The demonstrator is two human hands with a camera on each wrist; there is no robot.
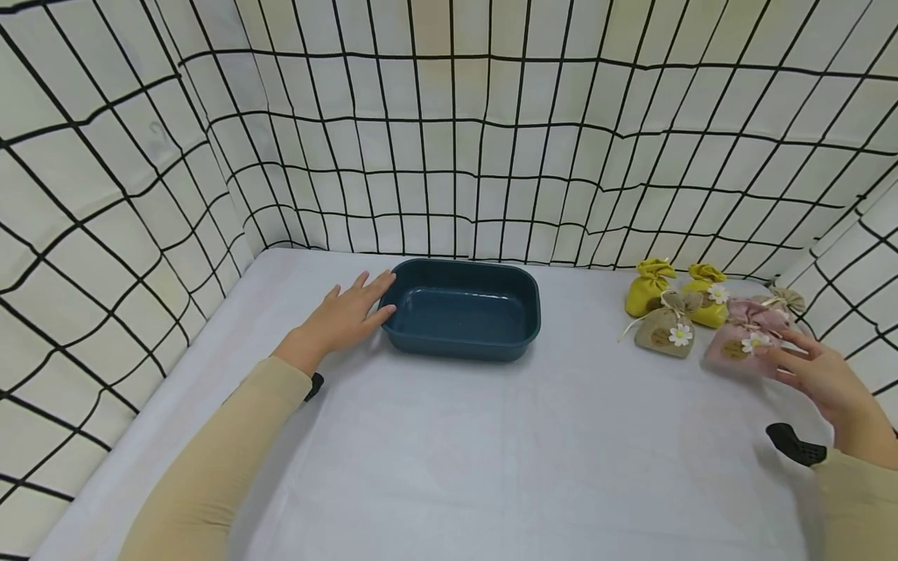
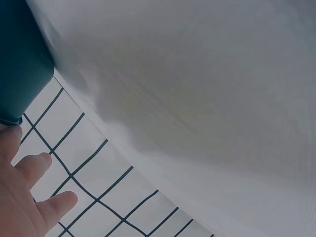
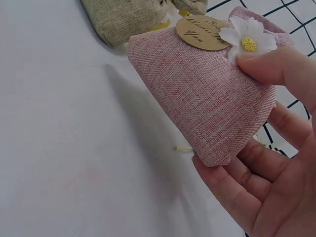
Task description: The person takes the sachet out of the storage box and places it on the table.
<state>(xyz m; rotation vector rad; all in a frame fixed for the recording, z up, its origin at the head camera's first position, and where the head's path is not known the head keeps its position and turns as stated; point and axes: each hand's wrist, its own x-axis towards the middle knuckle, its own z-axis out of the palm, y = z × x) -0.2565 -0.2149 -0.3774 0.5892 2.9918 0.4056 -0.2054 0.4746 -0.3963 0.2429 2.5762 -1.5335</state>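
My right hand (image 1: 824, 378) grips a pink cloth pouch (image 3: 202, 94), thumb by its white flower (image 3: 248, 42) and fingers round the underside. A round brown tag (image 3: 203, 32) with writing is on its front. In the right wrist view the pouch is tilted, with a shadow on the cloth beneath. My left hand (image 1: 351, 312) rests on the left rim of a dark blue rectangular basin (image 1: 459, 347), fingers spread. Nothing shows inside the basin. Beside the pink pouch sits a beige pouch (image 1: 662, 331) with a flower and tag.
Two yellow pouches (image 1: 645, 296) stand behind the beige one, at the back right. Another tan gathered pouch top (image 1: 787, 299) shows behind the pink pouch. A white cloth (image 1: 491, 452) covers the table. Black wire grid (image 1: 452, 171) walls the back and both sides.
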